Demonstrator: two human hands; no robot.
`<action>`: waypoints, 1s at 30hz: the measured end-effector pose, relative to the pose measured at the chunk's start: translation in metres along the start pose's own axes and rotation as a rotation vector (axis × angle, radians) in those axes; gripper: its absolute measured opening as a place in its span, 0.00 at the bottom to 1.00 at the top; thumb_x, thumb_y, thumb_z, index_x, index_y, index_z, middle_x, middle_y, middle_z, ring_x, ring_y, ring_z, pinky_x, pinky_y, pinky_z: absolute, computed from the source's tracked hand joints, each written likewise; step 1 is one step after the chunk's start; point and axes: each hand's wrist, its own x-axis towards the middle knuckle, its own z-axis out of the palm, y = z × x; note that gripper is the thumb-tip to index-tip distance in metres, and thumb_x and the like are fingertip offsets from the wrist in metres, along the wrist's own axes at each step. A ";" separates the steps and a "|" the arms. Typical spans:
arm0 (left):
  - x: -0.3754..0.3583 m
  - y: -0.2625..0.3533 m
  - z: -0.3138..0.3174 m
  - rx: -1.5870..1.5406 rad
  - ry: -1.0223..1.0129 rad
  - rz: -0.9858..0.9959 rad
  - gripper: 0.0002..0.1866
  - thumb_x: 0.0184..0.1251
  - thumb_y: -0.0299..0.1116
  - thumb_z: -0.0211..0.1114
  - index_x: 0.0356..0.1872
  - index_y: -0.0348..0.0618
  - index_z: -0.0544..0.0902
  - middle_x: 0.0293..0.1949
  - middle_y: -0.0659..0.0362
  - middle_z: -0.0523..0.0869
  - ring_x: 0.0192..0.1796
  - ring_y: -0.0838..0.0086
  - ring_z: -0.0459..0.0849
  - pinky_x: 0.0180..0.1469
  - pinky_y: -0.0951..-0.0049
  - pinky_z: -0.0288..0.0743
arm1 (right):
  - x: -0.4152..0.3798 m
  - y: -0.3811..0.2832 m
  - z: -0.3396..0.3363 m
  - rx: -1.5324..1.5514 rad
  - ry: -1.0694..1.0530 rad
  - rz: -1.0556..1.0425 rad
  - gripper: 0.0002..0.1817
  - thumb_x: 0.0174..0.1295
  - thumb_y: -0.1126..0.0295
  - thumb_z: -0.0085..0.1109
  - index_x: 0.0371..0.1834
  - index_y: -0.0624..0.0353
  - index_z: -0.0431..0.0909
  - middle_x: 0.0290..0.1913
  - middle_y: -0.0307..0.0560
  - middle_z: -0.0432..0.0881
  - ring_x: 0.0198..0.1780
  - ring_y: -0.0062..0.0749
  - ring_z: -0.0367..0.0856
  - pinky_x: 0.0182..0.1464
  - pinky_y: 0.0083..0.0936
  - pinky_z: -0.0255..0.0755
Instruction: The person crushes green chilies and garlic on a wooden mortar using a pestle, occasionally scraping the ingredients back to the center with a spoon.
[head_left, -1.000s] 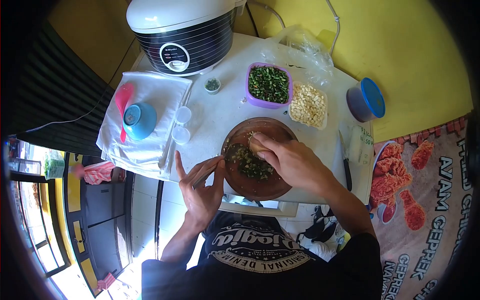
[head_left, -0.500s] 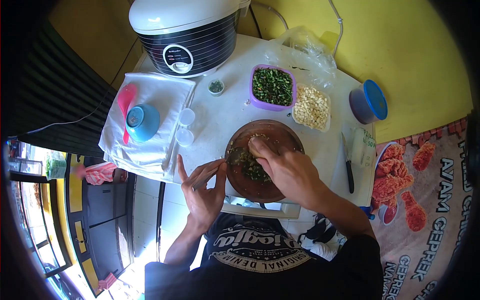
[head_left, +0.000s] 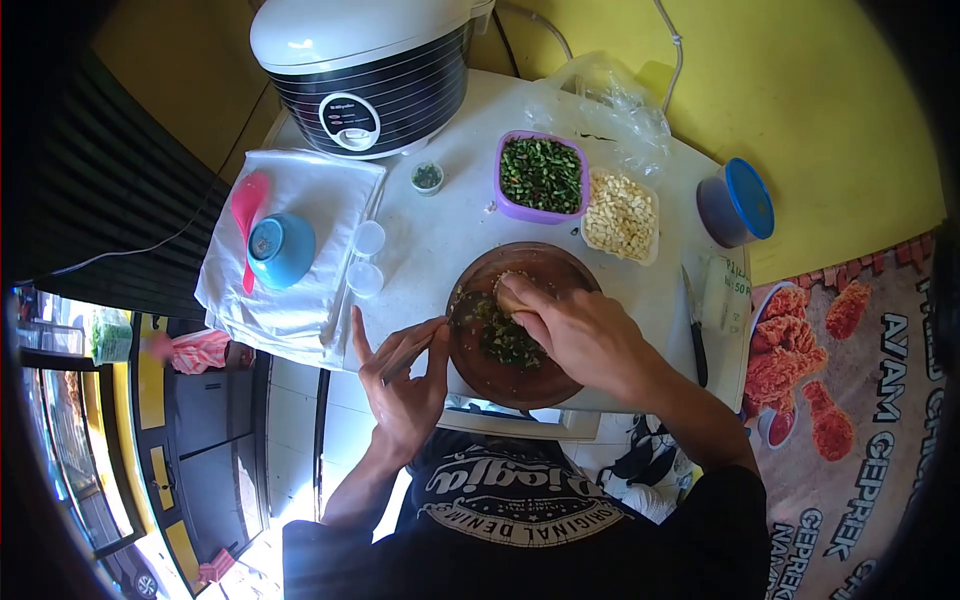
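Observation:
A brown mortar point(head_left: 570, 265) with chopped green chillies and pale bits point(head_left: 510, 345) inside stands at the table's front edge. My right hand point(head_left: 580, 335) reaches over it from the right, fingers wrapped round a pestle point(head_left: 512, 292) whose lower end meets the contents; most of it is hidden by the hand. At the mortar's left rim, my left hand point(head_left: 408, 395) pinches a metal spoon point(head_left: 408, 355) between thumb and fingers, its index finger pointing up and away. The spoon's far end reaches into the mortar and is hard to make out.
Behind the mortar are a purple tub of chopped green chillies point(head_left: 543, 178) and a tub of pale cloves point(head_left: 620, 218). A knife point(head_left: 697, 340) lies to the right. A blue bowl point(head_left: 283, 250), small plastic cups point(head_left: 367, 260) and a rice cooker point(head_left: 370, 90) stand left and behind.
The whole view has shifted slightly, with table items a little further left. My right hand still grips the pestle in the mortar, and my left hand keeps the spoon at the rim.

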 end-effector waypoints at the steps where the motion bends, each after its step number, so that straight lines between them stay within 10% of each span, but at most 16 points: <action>1: 0.002 0.002 0.000 0.014 0.024 -0.005 0.05 0.63 0.24 0.72 0.39 0.41 0.91 0.36 0.59 0.94 0.39 0.68 0.93 0.81 0.44 0.45 | -0.003 0.002 -0.001 0.017 -0.011 -0.014 0.26 0.74 0.56 0.56 0.74 0.47 0.69 0.27 0.59 0.83 0.23 0.55 0.83 0.24 0.46 0.77; 8: 0.014 0.001 0.006 0.036 0.092 0.014 0.06 0.65 0.26 0.71 0.41 0.43 0.91 0.36 0.59 0.93 0.40 0.67 0.92 0.81 0.45 0.44 | 0.002 0.022 0.007 0.122 0.163 -0.107 0.23 0.77 0.55 0.50 0.72 0.48 0.72 0.31 0.60 0.87 0.30 0.56 0.86 0.32 0.45 0.79; 11: 0.018 -0.003 0.017 0.043 0.049 0.076 0.07 0.65 0.26 0.71 0.43 0.44 0.91 0.38 0.58 0.93 0.42 0.68 0.91 0.81 0.45 0.43 | 0.007 0.050 0.013 0.337 0.160 -0.198 0.25 0.79 0.59 0.49 0.77 0.46 0.66 0.24 0.53 0.81 0.24 0.45 0.81 0.31 0.37 0.77; 16: 0.024 -0.011 0.031 0.028 0.095 0.164 0.09 0.64 0.26 0.71 0.45 0.45 0.91 0.40 0.59 0.93 0.43 0.69 0.91 0.81 0.44 0.45 | -0.038 0.040 -0.011 0.866 -0.026 0.267 0.26 0.82 0.64 0.44 0.80 0.55 0.61 0.20 0.33 0.68 0.20 0.15 0.69 0.26 0.19 0.69; 17: 0.022 -0.013 0.031 0.034 0.100 0.159 0.09 0.64 0.26 0.71 0.45 0.45 0.91 0.40 0.59 0.93 0.43 0.69 0.91 0.81 0.44 0.45 | -0.045 0.042 -0.010 0.780 -0.110 0.327 0.31 0.78 0.63 0.51 0.81 0.52 0.56 0.35 0.57 0.85 0.27 0.35 0.83 0.36 0.34 0.78; 21: 0.018 -0.005 0.032 0.006 0.067 0.179 0.09 0.63 0.26 0.73 0.44 0.46 0.91 0.39 0.60 0.93 0.43 0.70 0.91 0.80 0.43 0.47 | -0.071 0.033 0.026 0.617 0.132 -0.003 0.35 0.73 0.65 0.57 0.82 0.47 0.56 0.35 0.64 0.83 0.36 0.56 0.87 0.38 0.46 0.79; 30: 0.007 0.013 0.017 -0.048 0.004 0.166 0.08 0.63 0.25 0.72 0.42 0.45 0.91 0.38 0.59 0.93 0.41 0.68 0.91 0.80 0.44 0.46 | -0.047 0.024 0.041 0.363 0.284 -0.011 0.36 0.73 0.65 0.56 0.82 0.48 0.55 0.37 0.64 0.83 0.36 0.62 0.85 0.41 0.47 0.79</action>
